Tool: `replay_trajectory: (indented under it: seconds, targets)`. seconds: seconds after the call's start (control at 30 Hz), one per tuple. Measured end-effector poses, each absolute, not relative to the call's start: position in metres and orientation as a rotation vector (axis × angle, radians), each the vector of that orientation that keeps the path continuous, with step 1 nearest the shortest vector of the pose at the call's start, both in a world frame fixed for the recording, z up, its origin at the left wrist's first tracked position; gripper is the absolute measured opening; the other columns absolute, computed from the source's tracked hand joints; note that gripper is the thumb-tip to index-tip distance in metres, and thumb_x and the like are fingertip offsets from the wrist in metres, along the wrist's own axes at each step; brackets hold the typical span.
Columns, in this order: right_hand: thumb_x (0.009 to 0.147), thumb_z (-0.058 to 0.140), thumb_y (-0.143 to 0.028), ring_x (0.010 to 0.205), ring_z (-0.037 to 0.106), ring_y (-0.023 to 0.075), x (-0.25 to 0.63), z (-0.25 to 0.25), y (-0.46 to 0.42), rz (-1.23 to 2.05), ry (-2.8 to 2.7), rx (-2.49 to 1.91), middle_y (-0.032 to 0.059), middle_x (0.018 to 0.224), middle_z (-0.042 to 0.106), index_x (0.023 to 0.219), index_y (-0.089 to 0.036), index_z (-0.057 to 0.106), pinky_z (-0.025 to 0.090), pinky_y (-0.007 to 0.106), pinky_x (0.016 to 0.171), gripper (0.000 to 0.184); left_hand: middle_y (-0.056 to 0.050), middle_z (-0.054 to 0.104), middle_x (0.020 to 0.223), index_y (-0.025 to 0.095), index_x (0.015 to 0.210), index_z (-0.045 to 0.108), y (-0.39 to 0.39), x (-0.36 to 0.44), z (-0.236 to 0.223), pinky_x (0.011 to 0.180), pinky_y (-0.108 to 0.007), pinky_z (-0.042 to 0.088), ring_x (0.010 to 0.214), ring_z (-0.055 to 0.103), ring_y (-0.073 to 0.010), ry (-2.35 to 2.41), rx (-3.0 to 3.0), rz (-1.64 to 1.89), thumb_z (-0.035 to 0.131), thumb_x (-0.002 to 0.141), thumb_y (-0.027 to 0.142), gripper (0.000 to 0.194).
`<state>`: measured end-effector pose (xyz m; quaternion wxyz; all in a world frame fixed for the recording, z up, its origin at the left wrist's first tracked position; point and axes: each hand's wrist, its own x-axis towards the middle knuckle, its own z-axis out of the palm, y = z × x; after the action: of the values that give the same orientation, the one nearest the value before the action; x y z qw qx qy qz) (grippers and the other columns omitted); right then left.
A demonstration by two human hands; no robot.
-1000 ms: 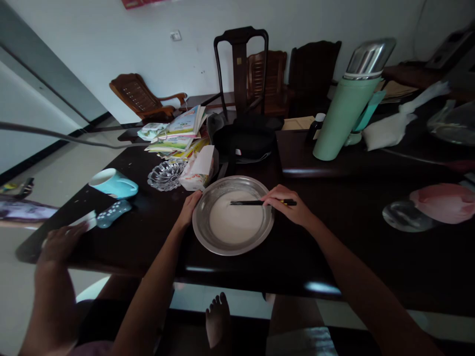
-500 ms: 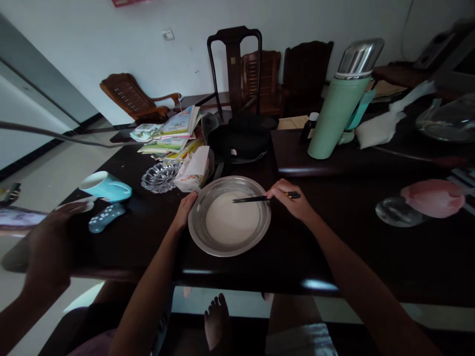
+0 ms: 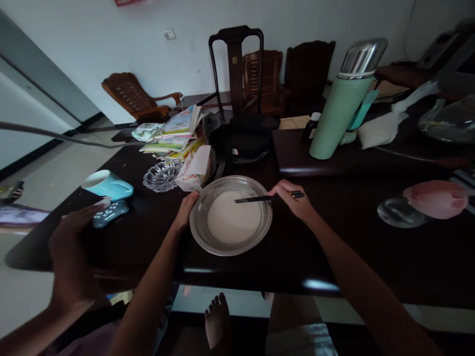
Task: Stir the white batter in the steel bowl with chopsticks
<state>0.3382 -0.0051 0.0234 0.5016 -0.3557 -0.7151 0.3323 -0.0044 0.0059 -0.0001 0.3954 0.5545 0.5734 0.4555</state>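
Observation:
A metal bowl (image 3: 195, 228) stands on the dark table, with a pale, milky batter (image 3: 233, 220) in it. My left hand (image 3: 186, 208) is closed on the bowl's left rim, the thumb over the edge. Dark chopsticks (image 3: 254, 199) are pinched in my right hand (image 3: 291, 198) at the bowl's right side. Their tips reach over the batter, and whether they dip into it is hard to make out.
Another person's hand (image 3: 72, 237) reaches in from the left beside a game controller (image 3: 110, 213). Nearby are a light blue mug (image 3: 107, 184), a glass dish (image 3: 162, 177) and a tissue pack (image 3: 195, 169). A green thermos (image 3: 339, 111) stands back right, a pink lid-like object (image 3: 434, 199) below.
The other person's hand has moved right, up to the game controller, which now lies slightly higher and further right. My hands, the chopsticks and the bowl look almost unchanged.

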Motion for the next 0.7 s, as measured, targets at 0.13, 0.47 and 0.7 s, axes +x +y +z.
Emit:
replay_trajectory:
  seconds: [0.13, 0.47, 0.7]
  targets:
    - [0.097, 0.046, -0.049, 0.068, 0.063, 0.0174, 0.339, 0.025, -0.008, 0.885, -1.657, -0.833, 0.0022, 0.069, 0.069, 0.07, -0.022, 0.071, 0.047, 0.032, 0.068, 0.045, 0.003, 0.048, 0.063, 0.02, 0.066, 0.049, 0.005, -0.004, -0.001, 0.059, -0.026, 0.038, 0.062, 0.042, -0.0137, 1.471, 1.401, 1.138, 0.058, 0.075, 0.057, 0.04]
    - [0.097, 0.049, -0.045, 0.077, 0.067, 0.0193, 0.339, 0.023, -0.007, 0.833, -1.708, -0.851, 0.0033, 0.076, 0.073, 0.073, -0.023, 0.071, 0.048, 0.035, 0.075, 0.039, 0.004, 0.043, 0.061, 0.021, 0.061, 0.044, 0.006, -0.004, -0.001, 0.056, -0.026, 0.038, 0.06, 0.038, -0.0127, 1.46, 1.448, 1.158, 0.057, 0.076, 0.054, 0.039]
    - [0.095, 0.051, -0.046, 0.079, 0.067, 0.0197, 0.331, 0.025, -0.01, 0.847, -1.865, -0.749, 0.0032, 0.08, 0.076, 0.077, -0.024, 0.073, 0.049, 0.036, 0.077, 0.036, 0.003, 0.043, 0.062, 0.022, 0.061, 0.042, 0.005, -0.004, 0.0, 0.058, -0.027, 0.038, 0.062, 0.038, -0.0137, 1.498, 1.462, 1.13, 0.055, 0.075, 0.057, 0.04]
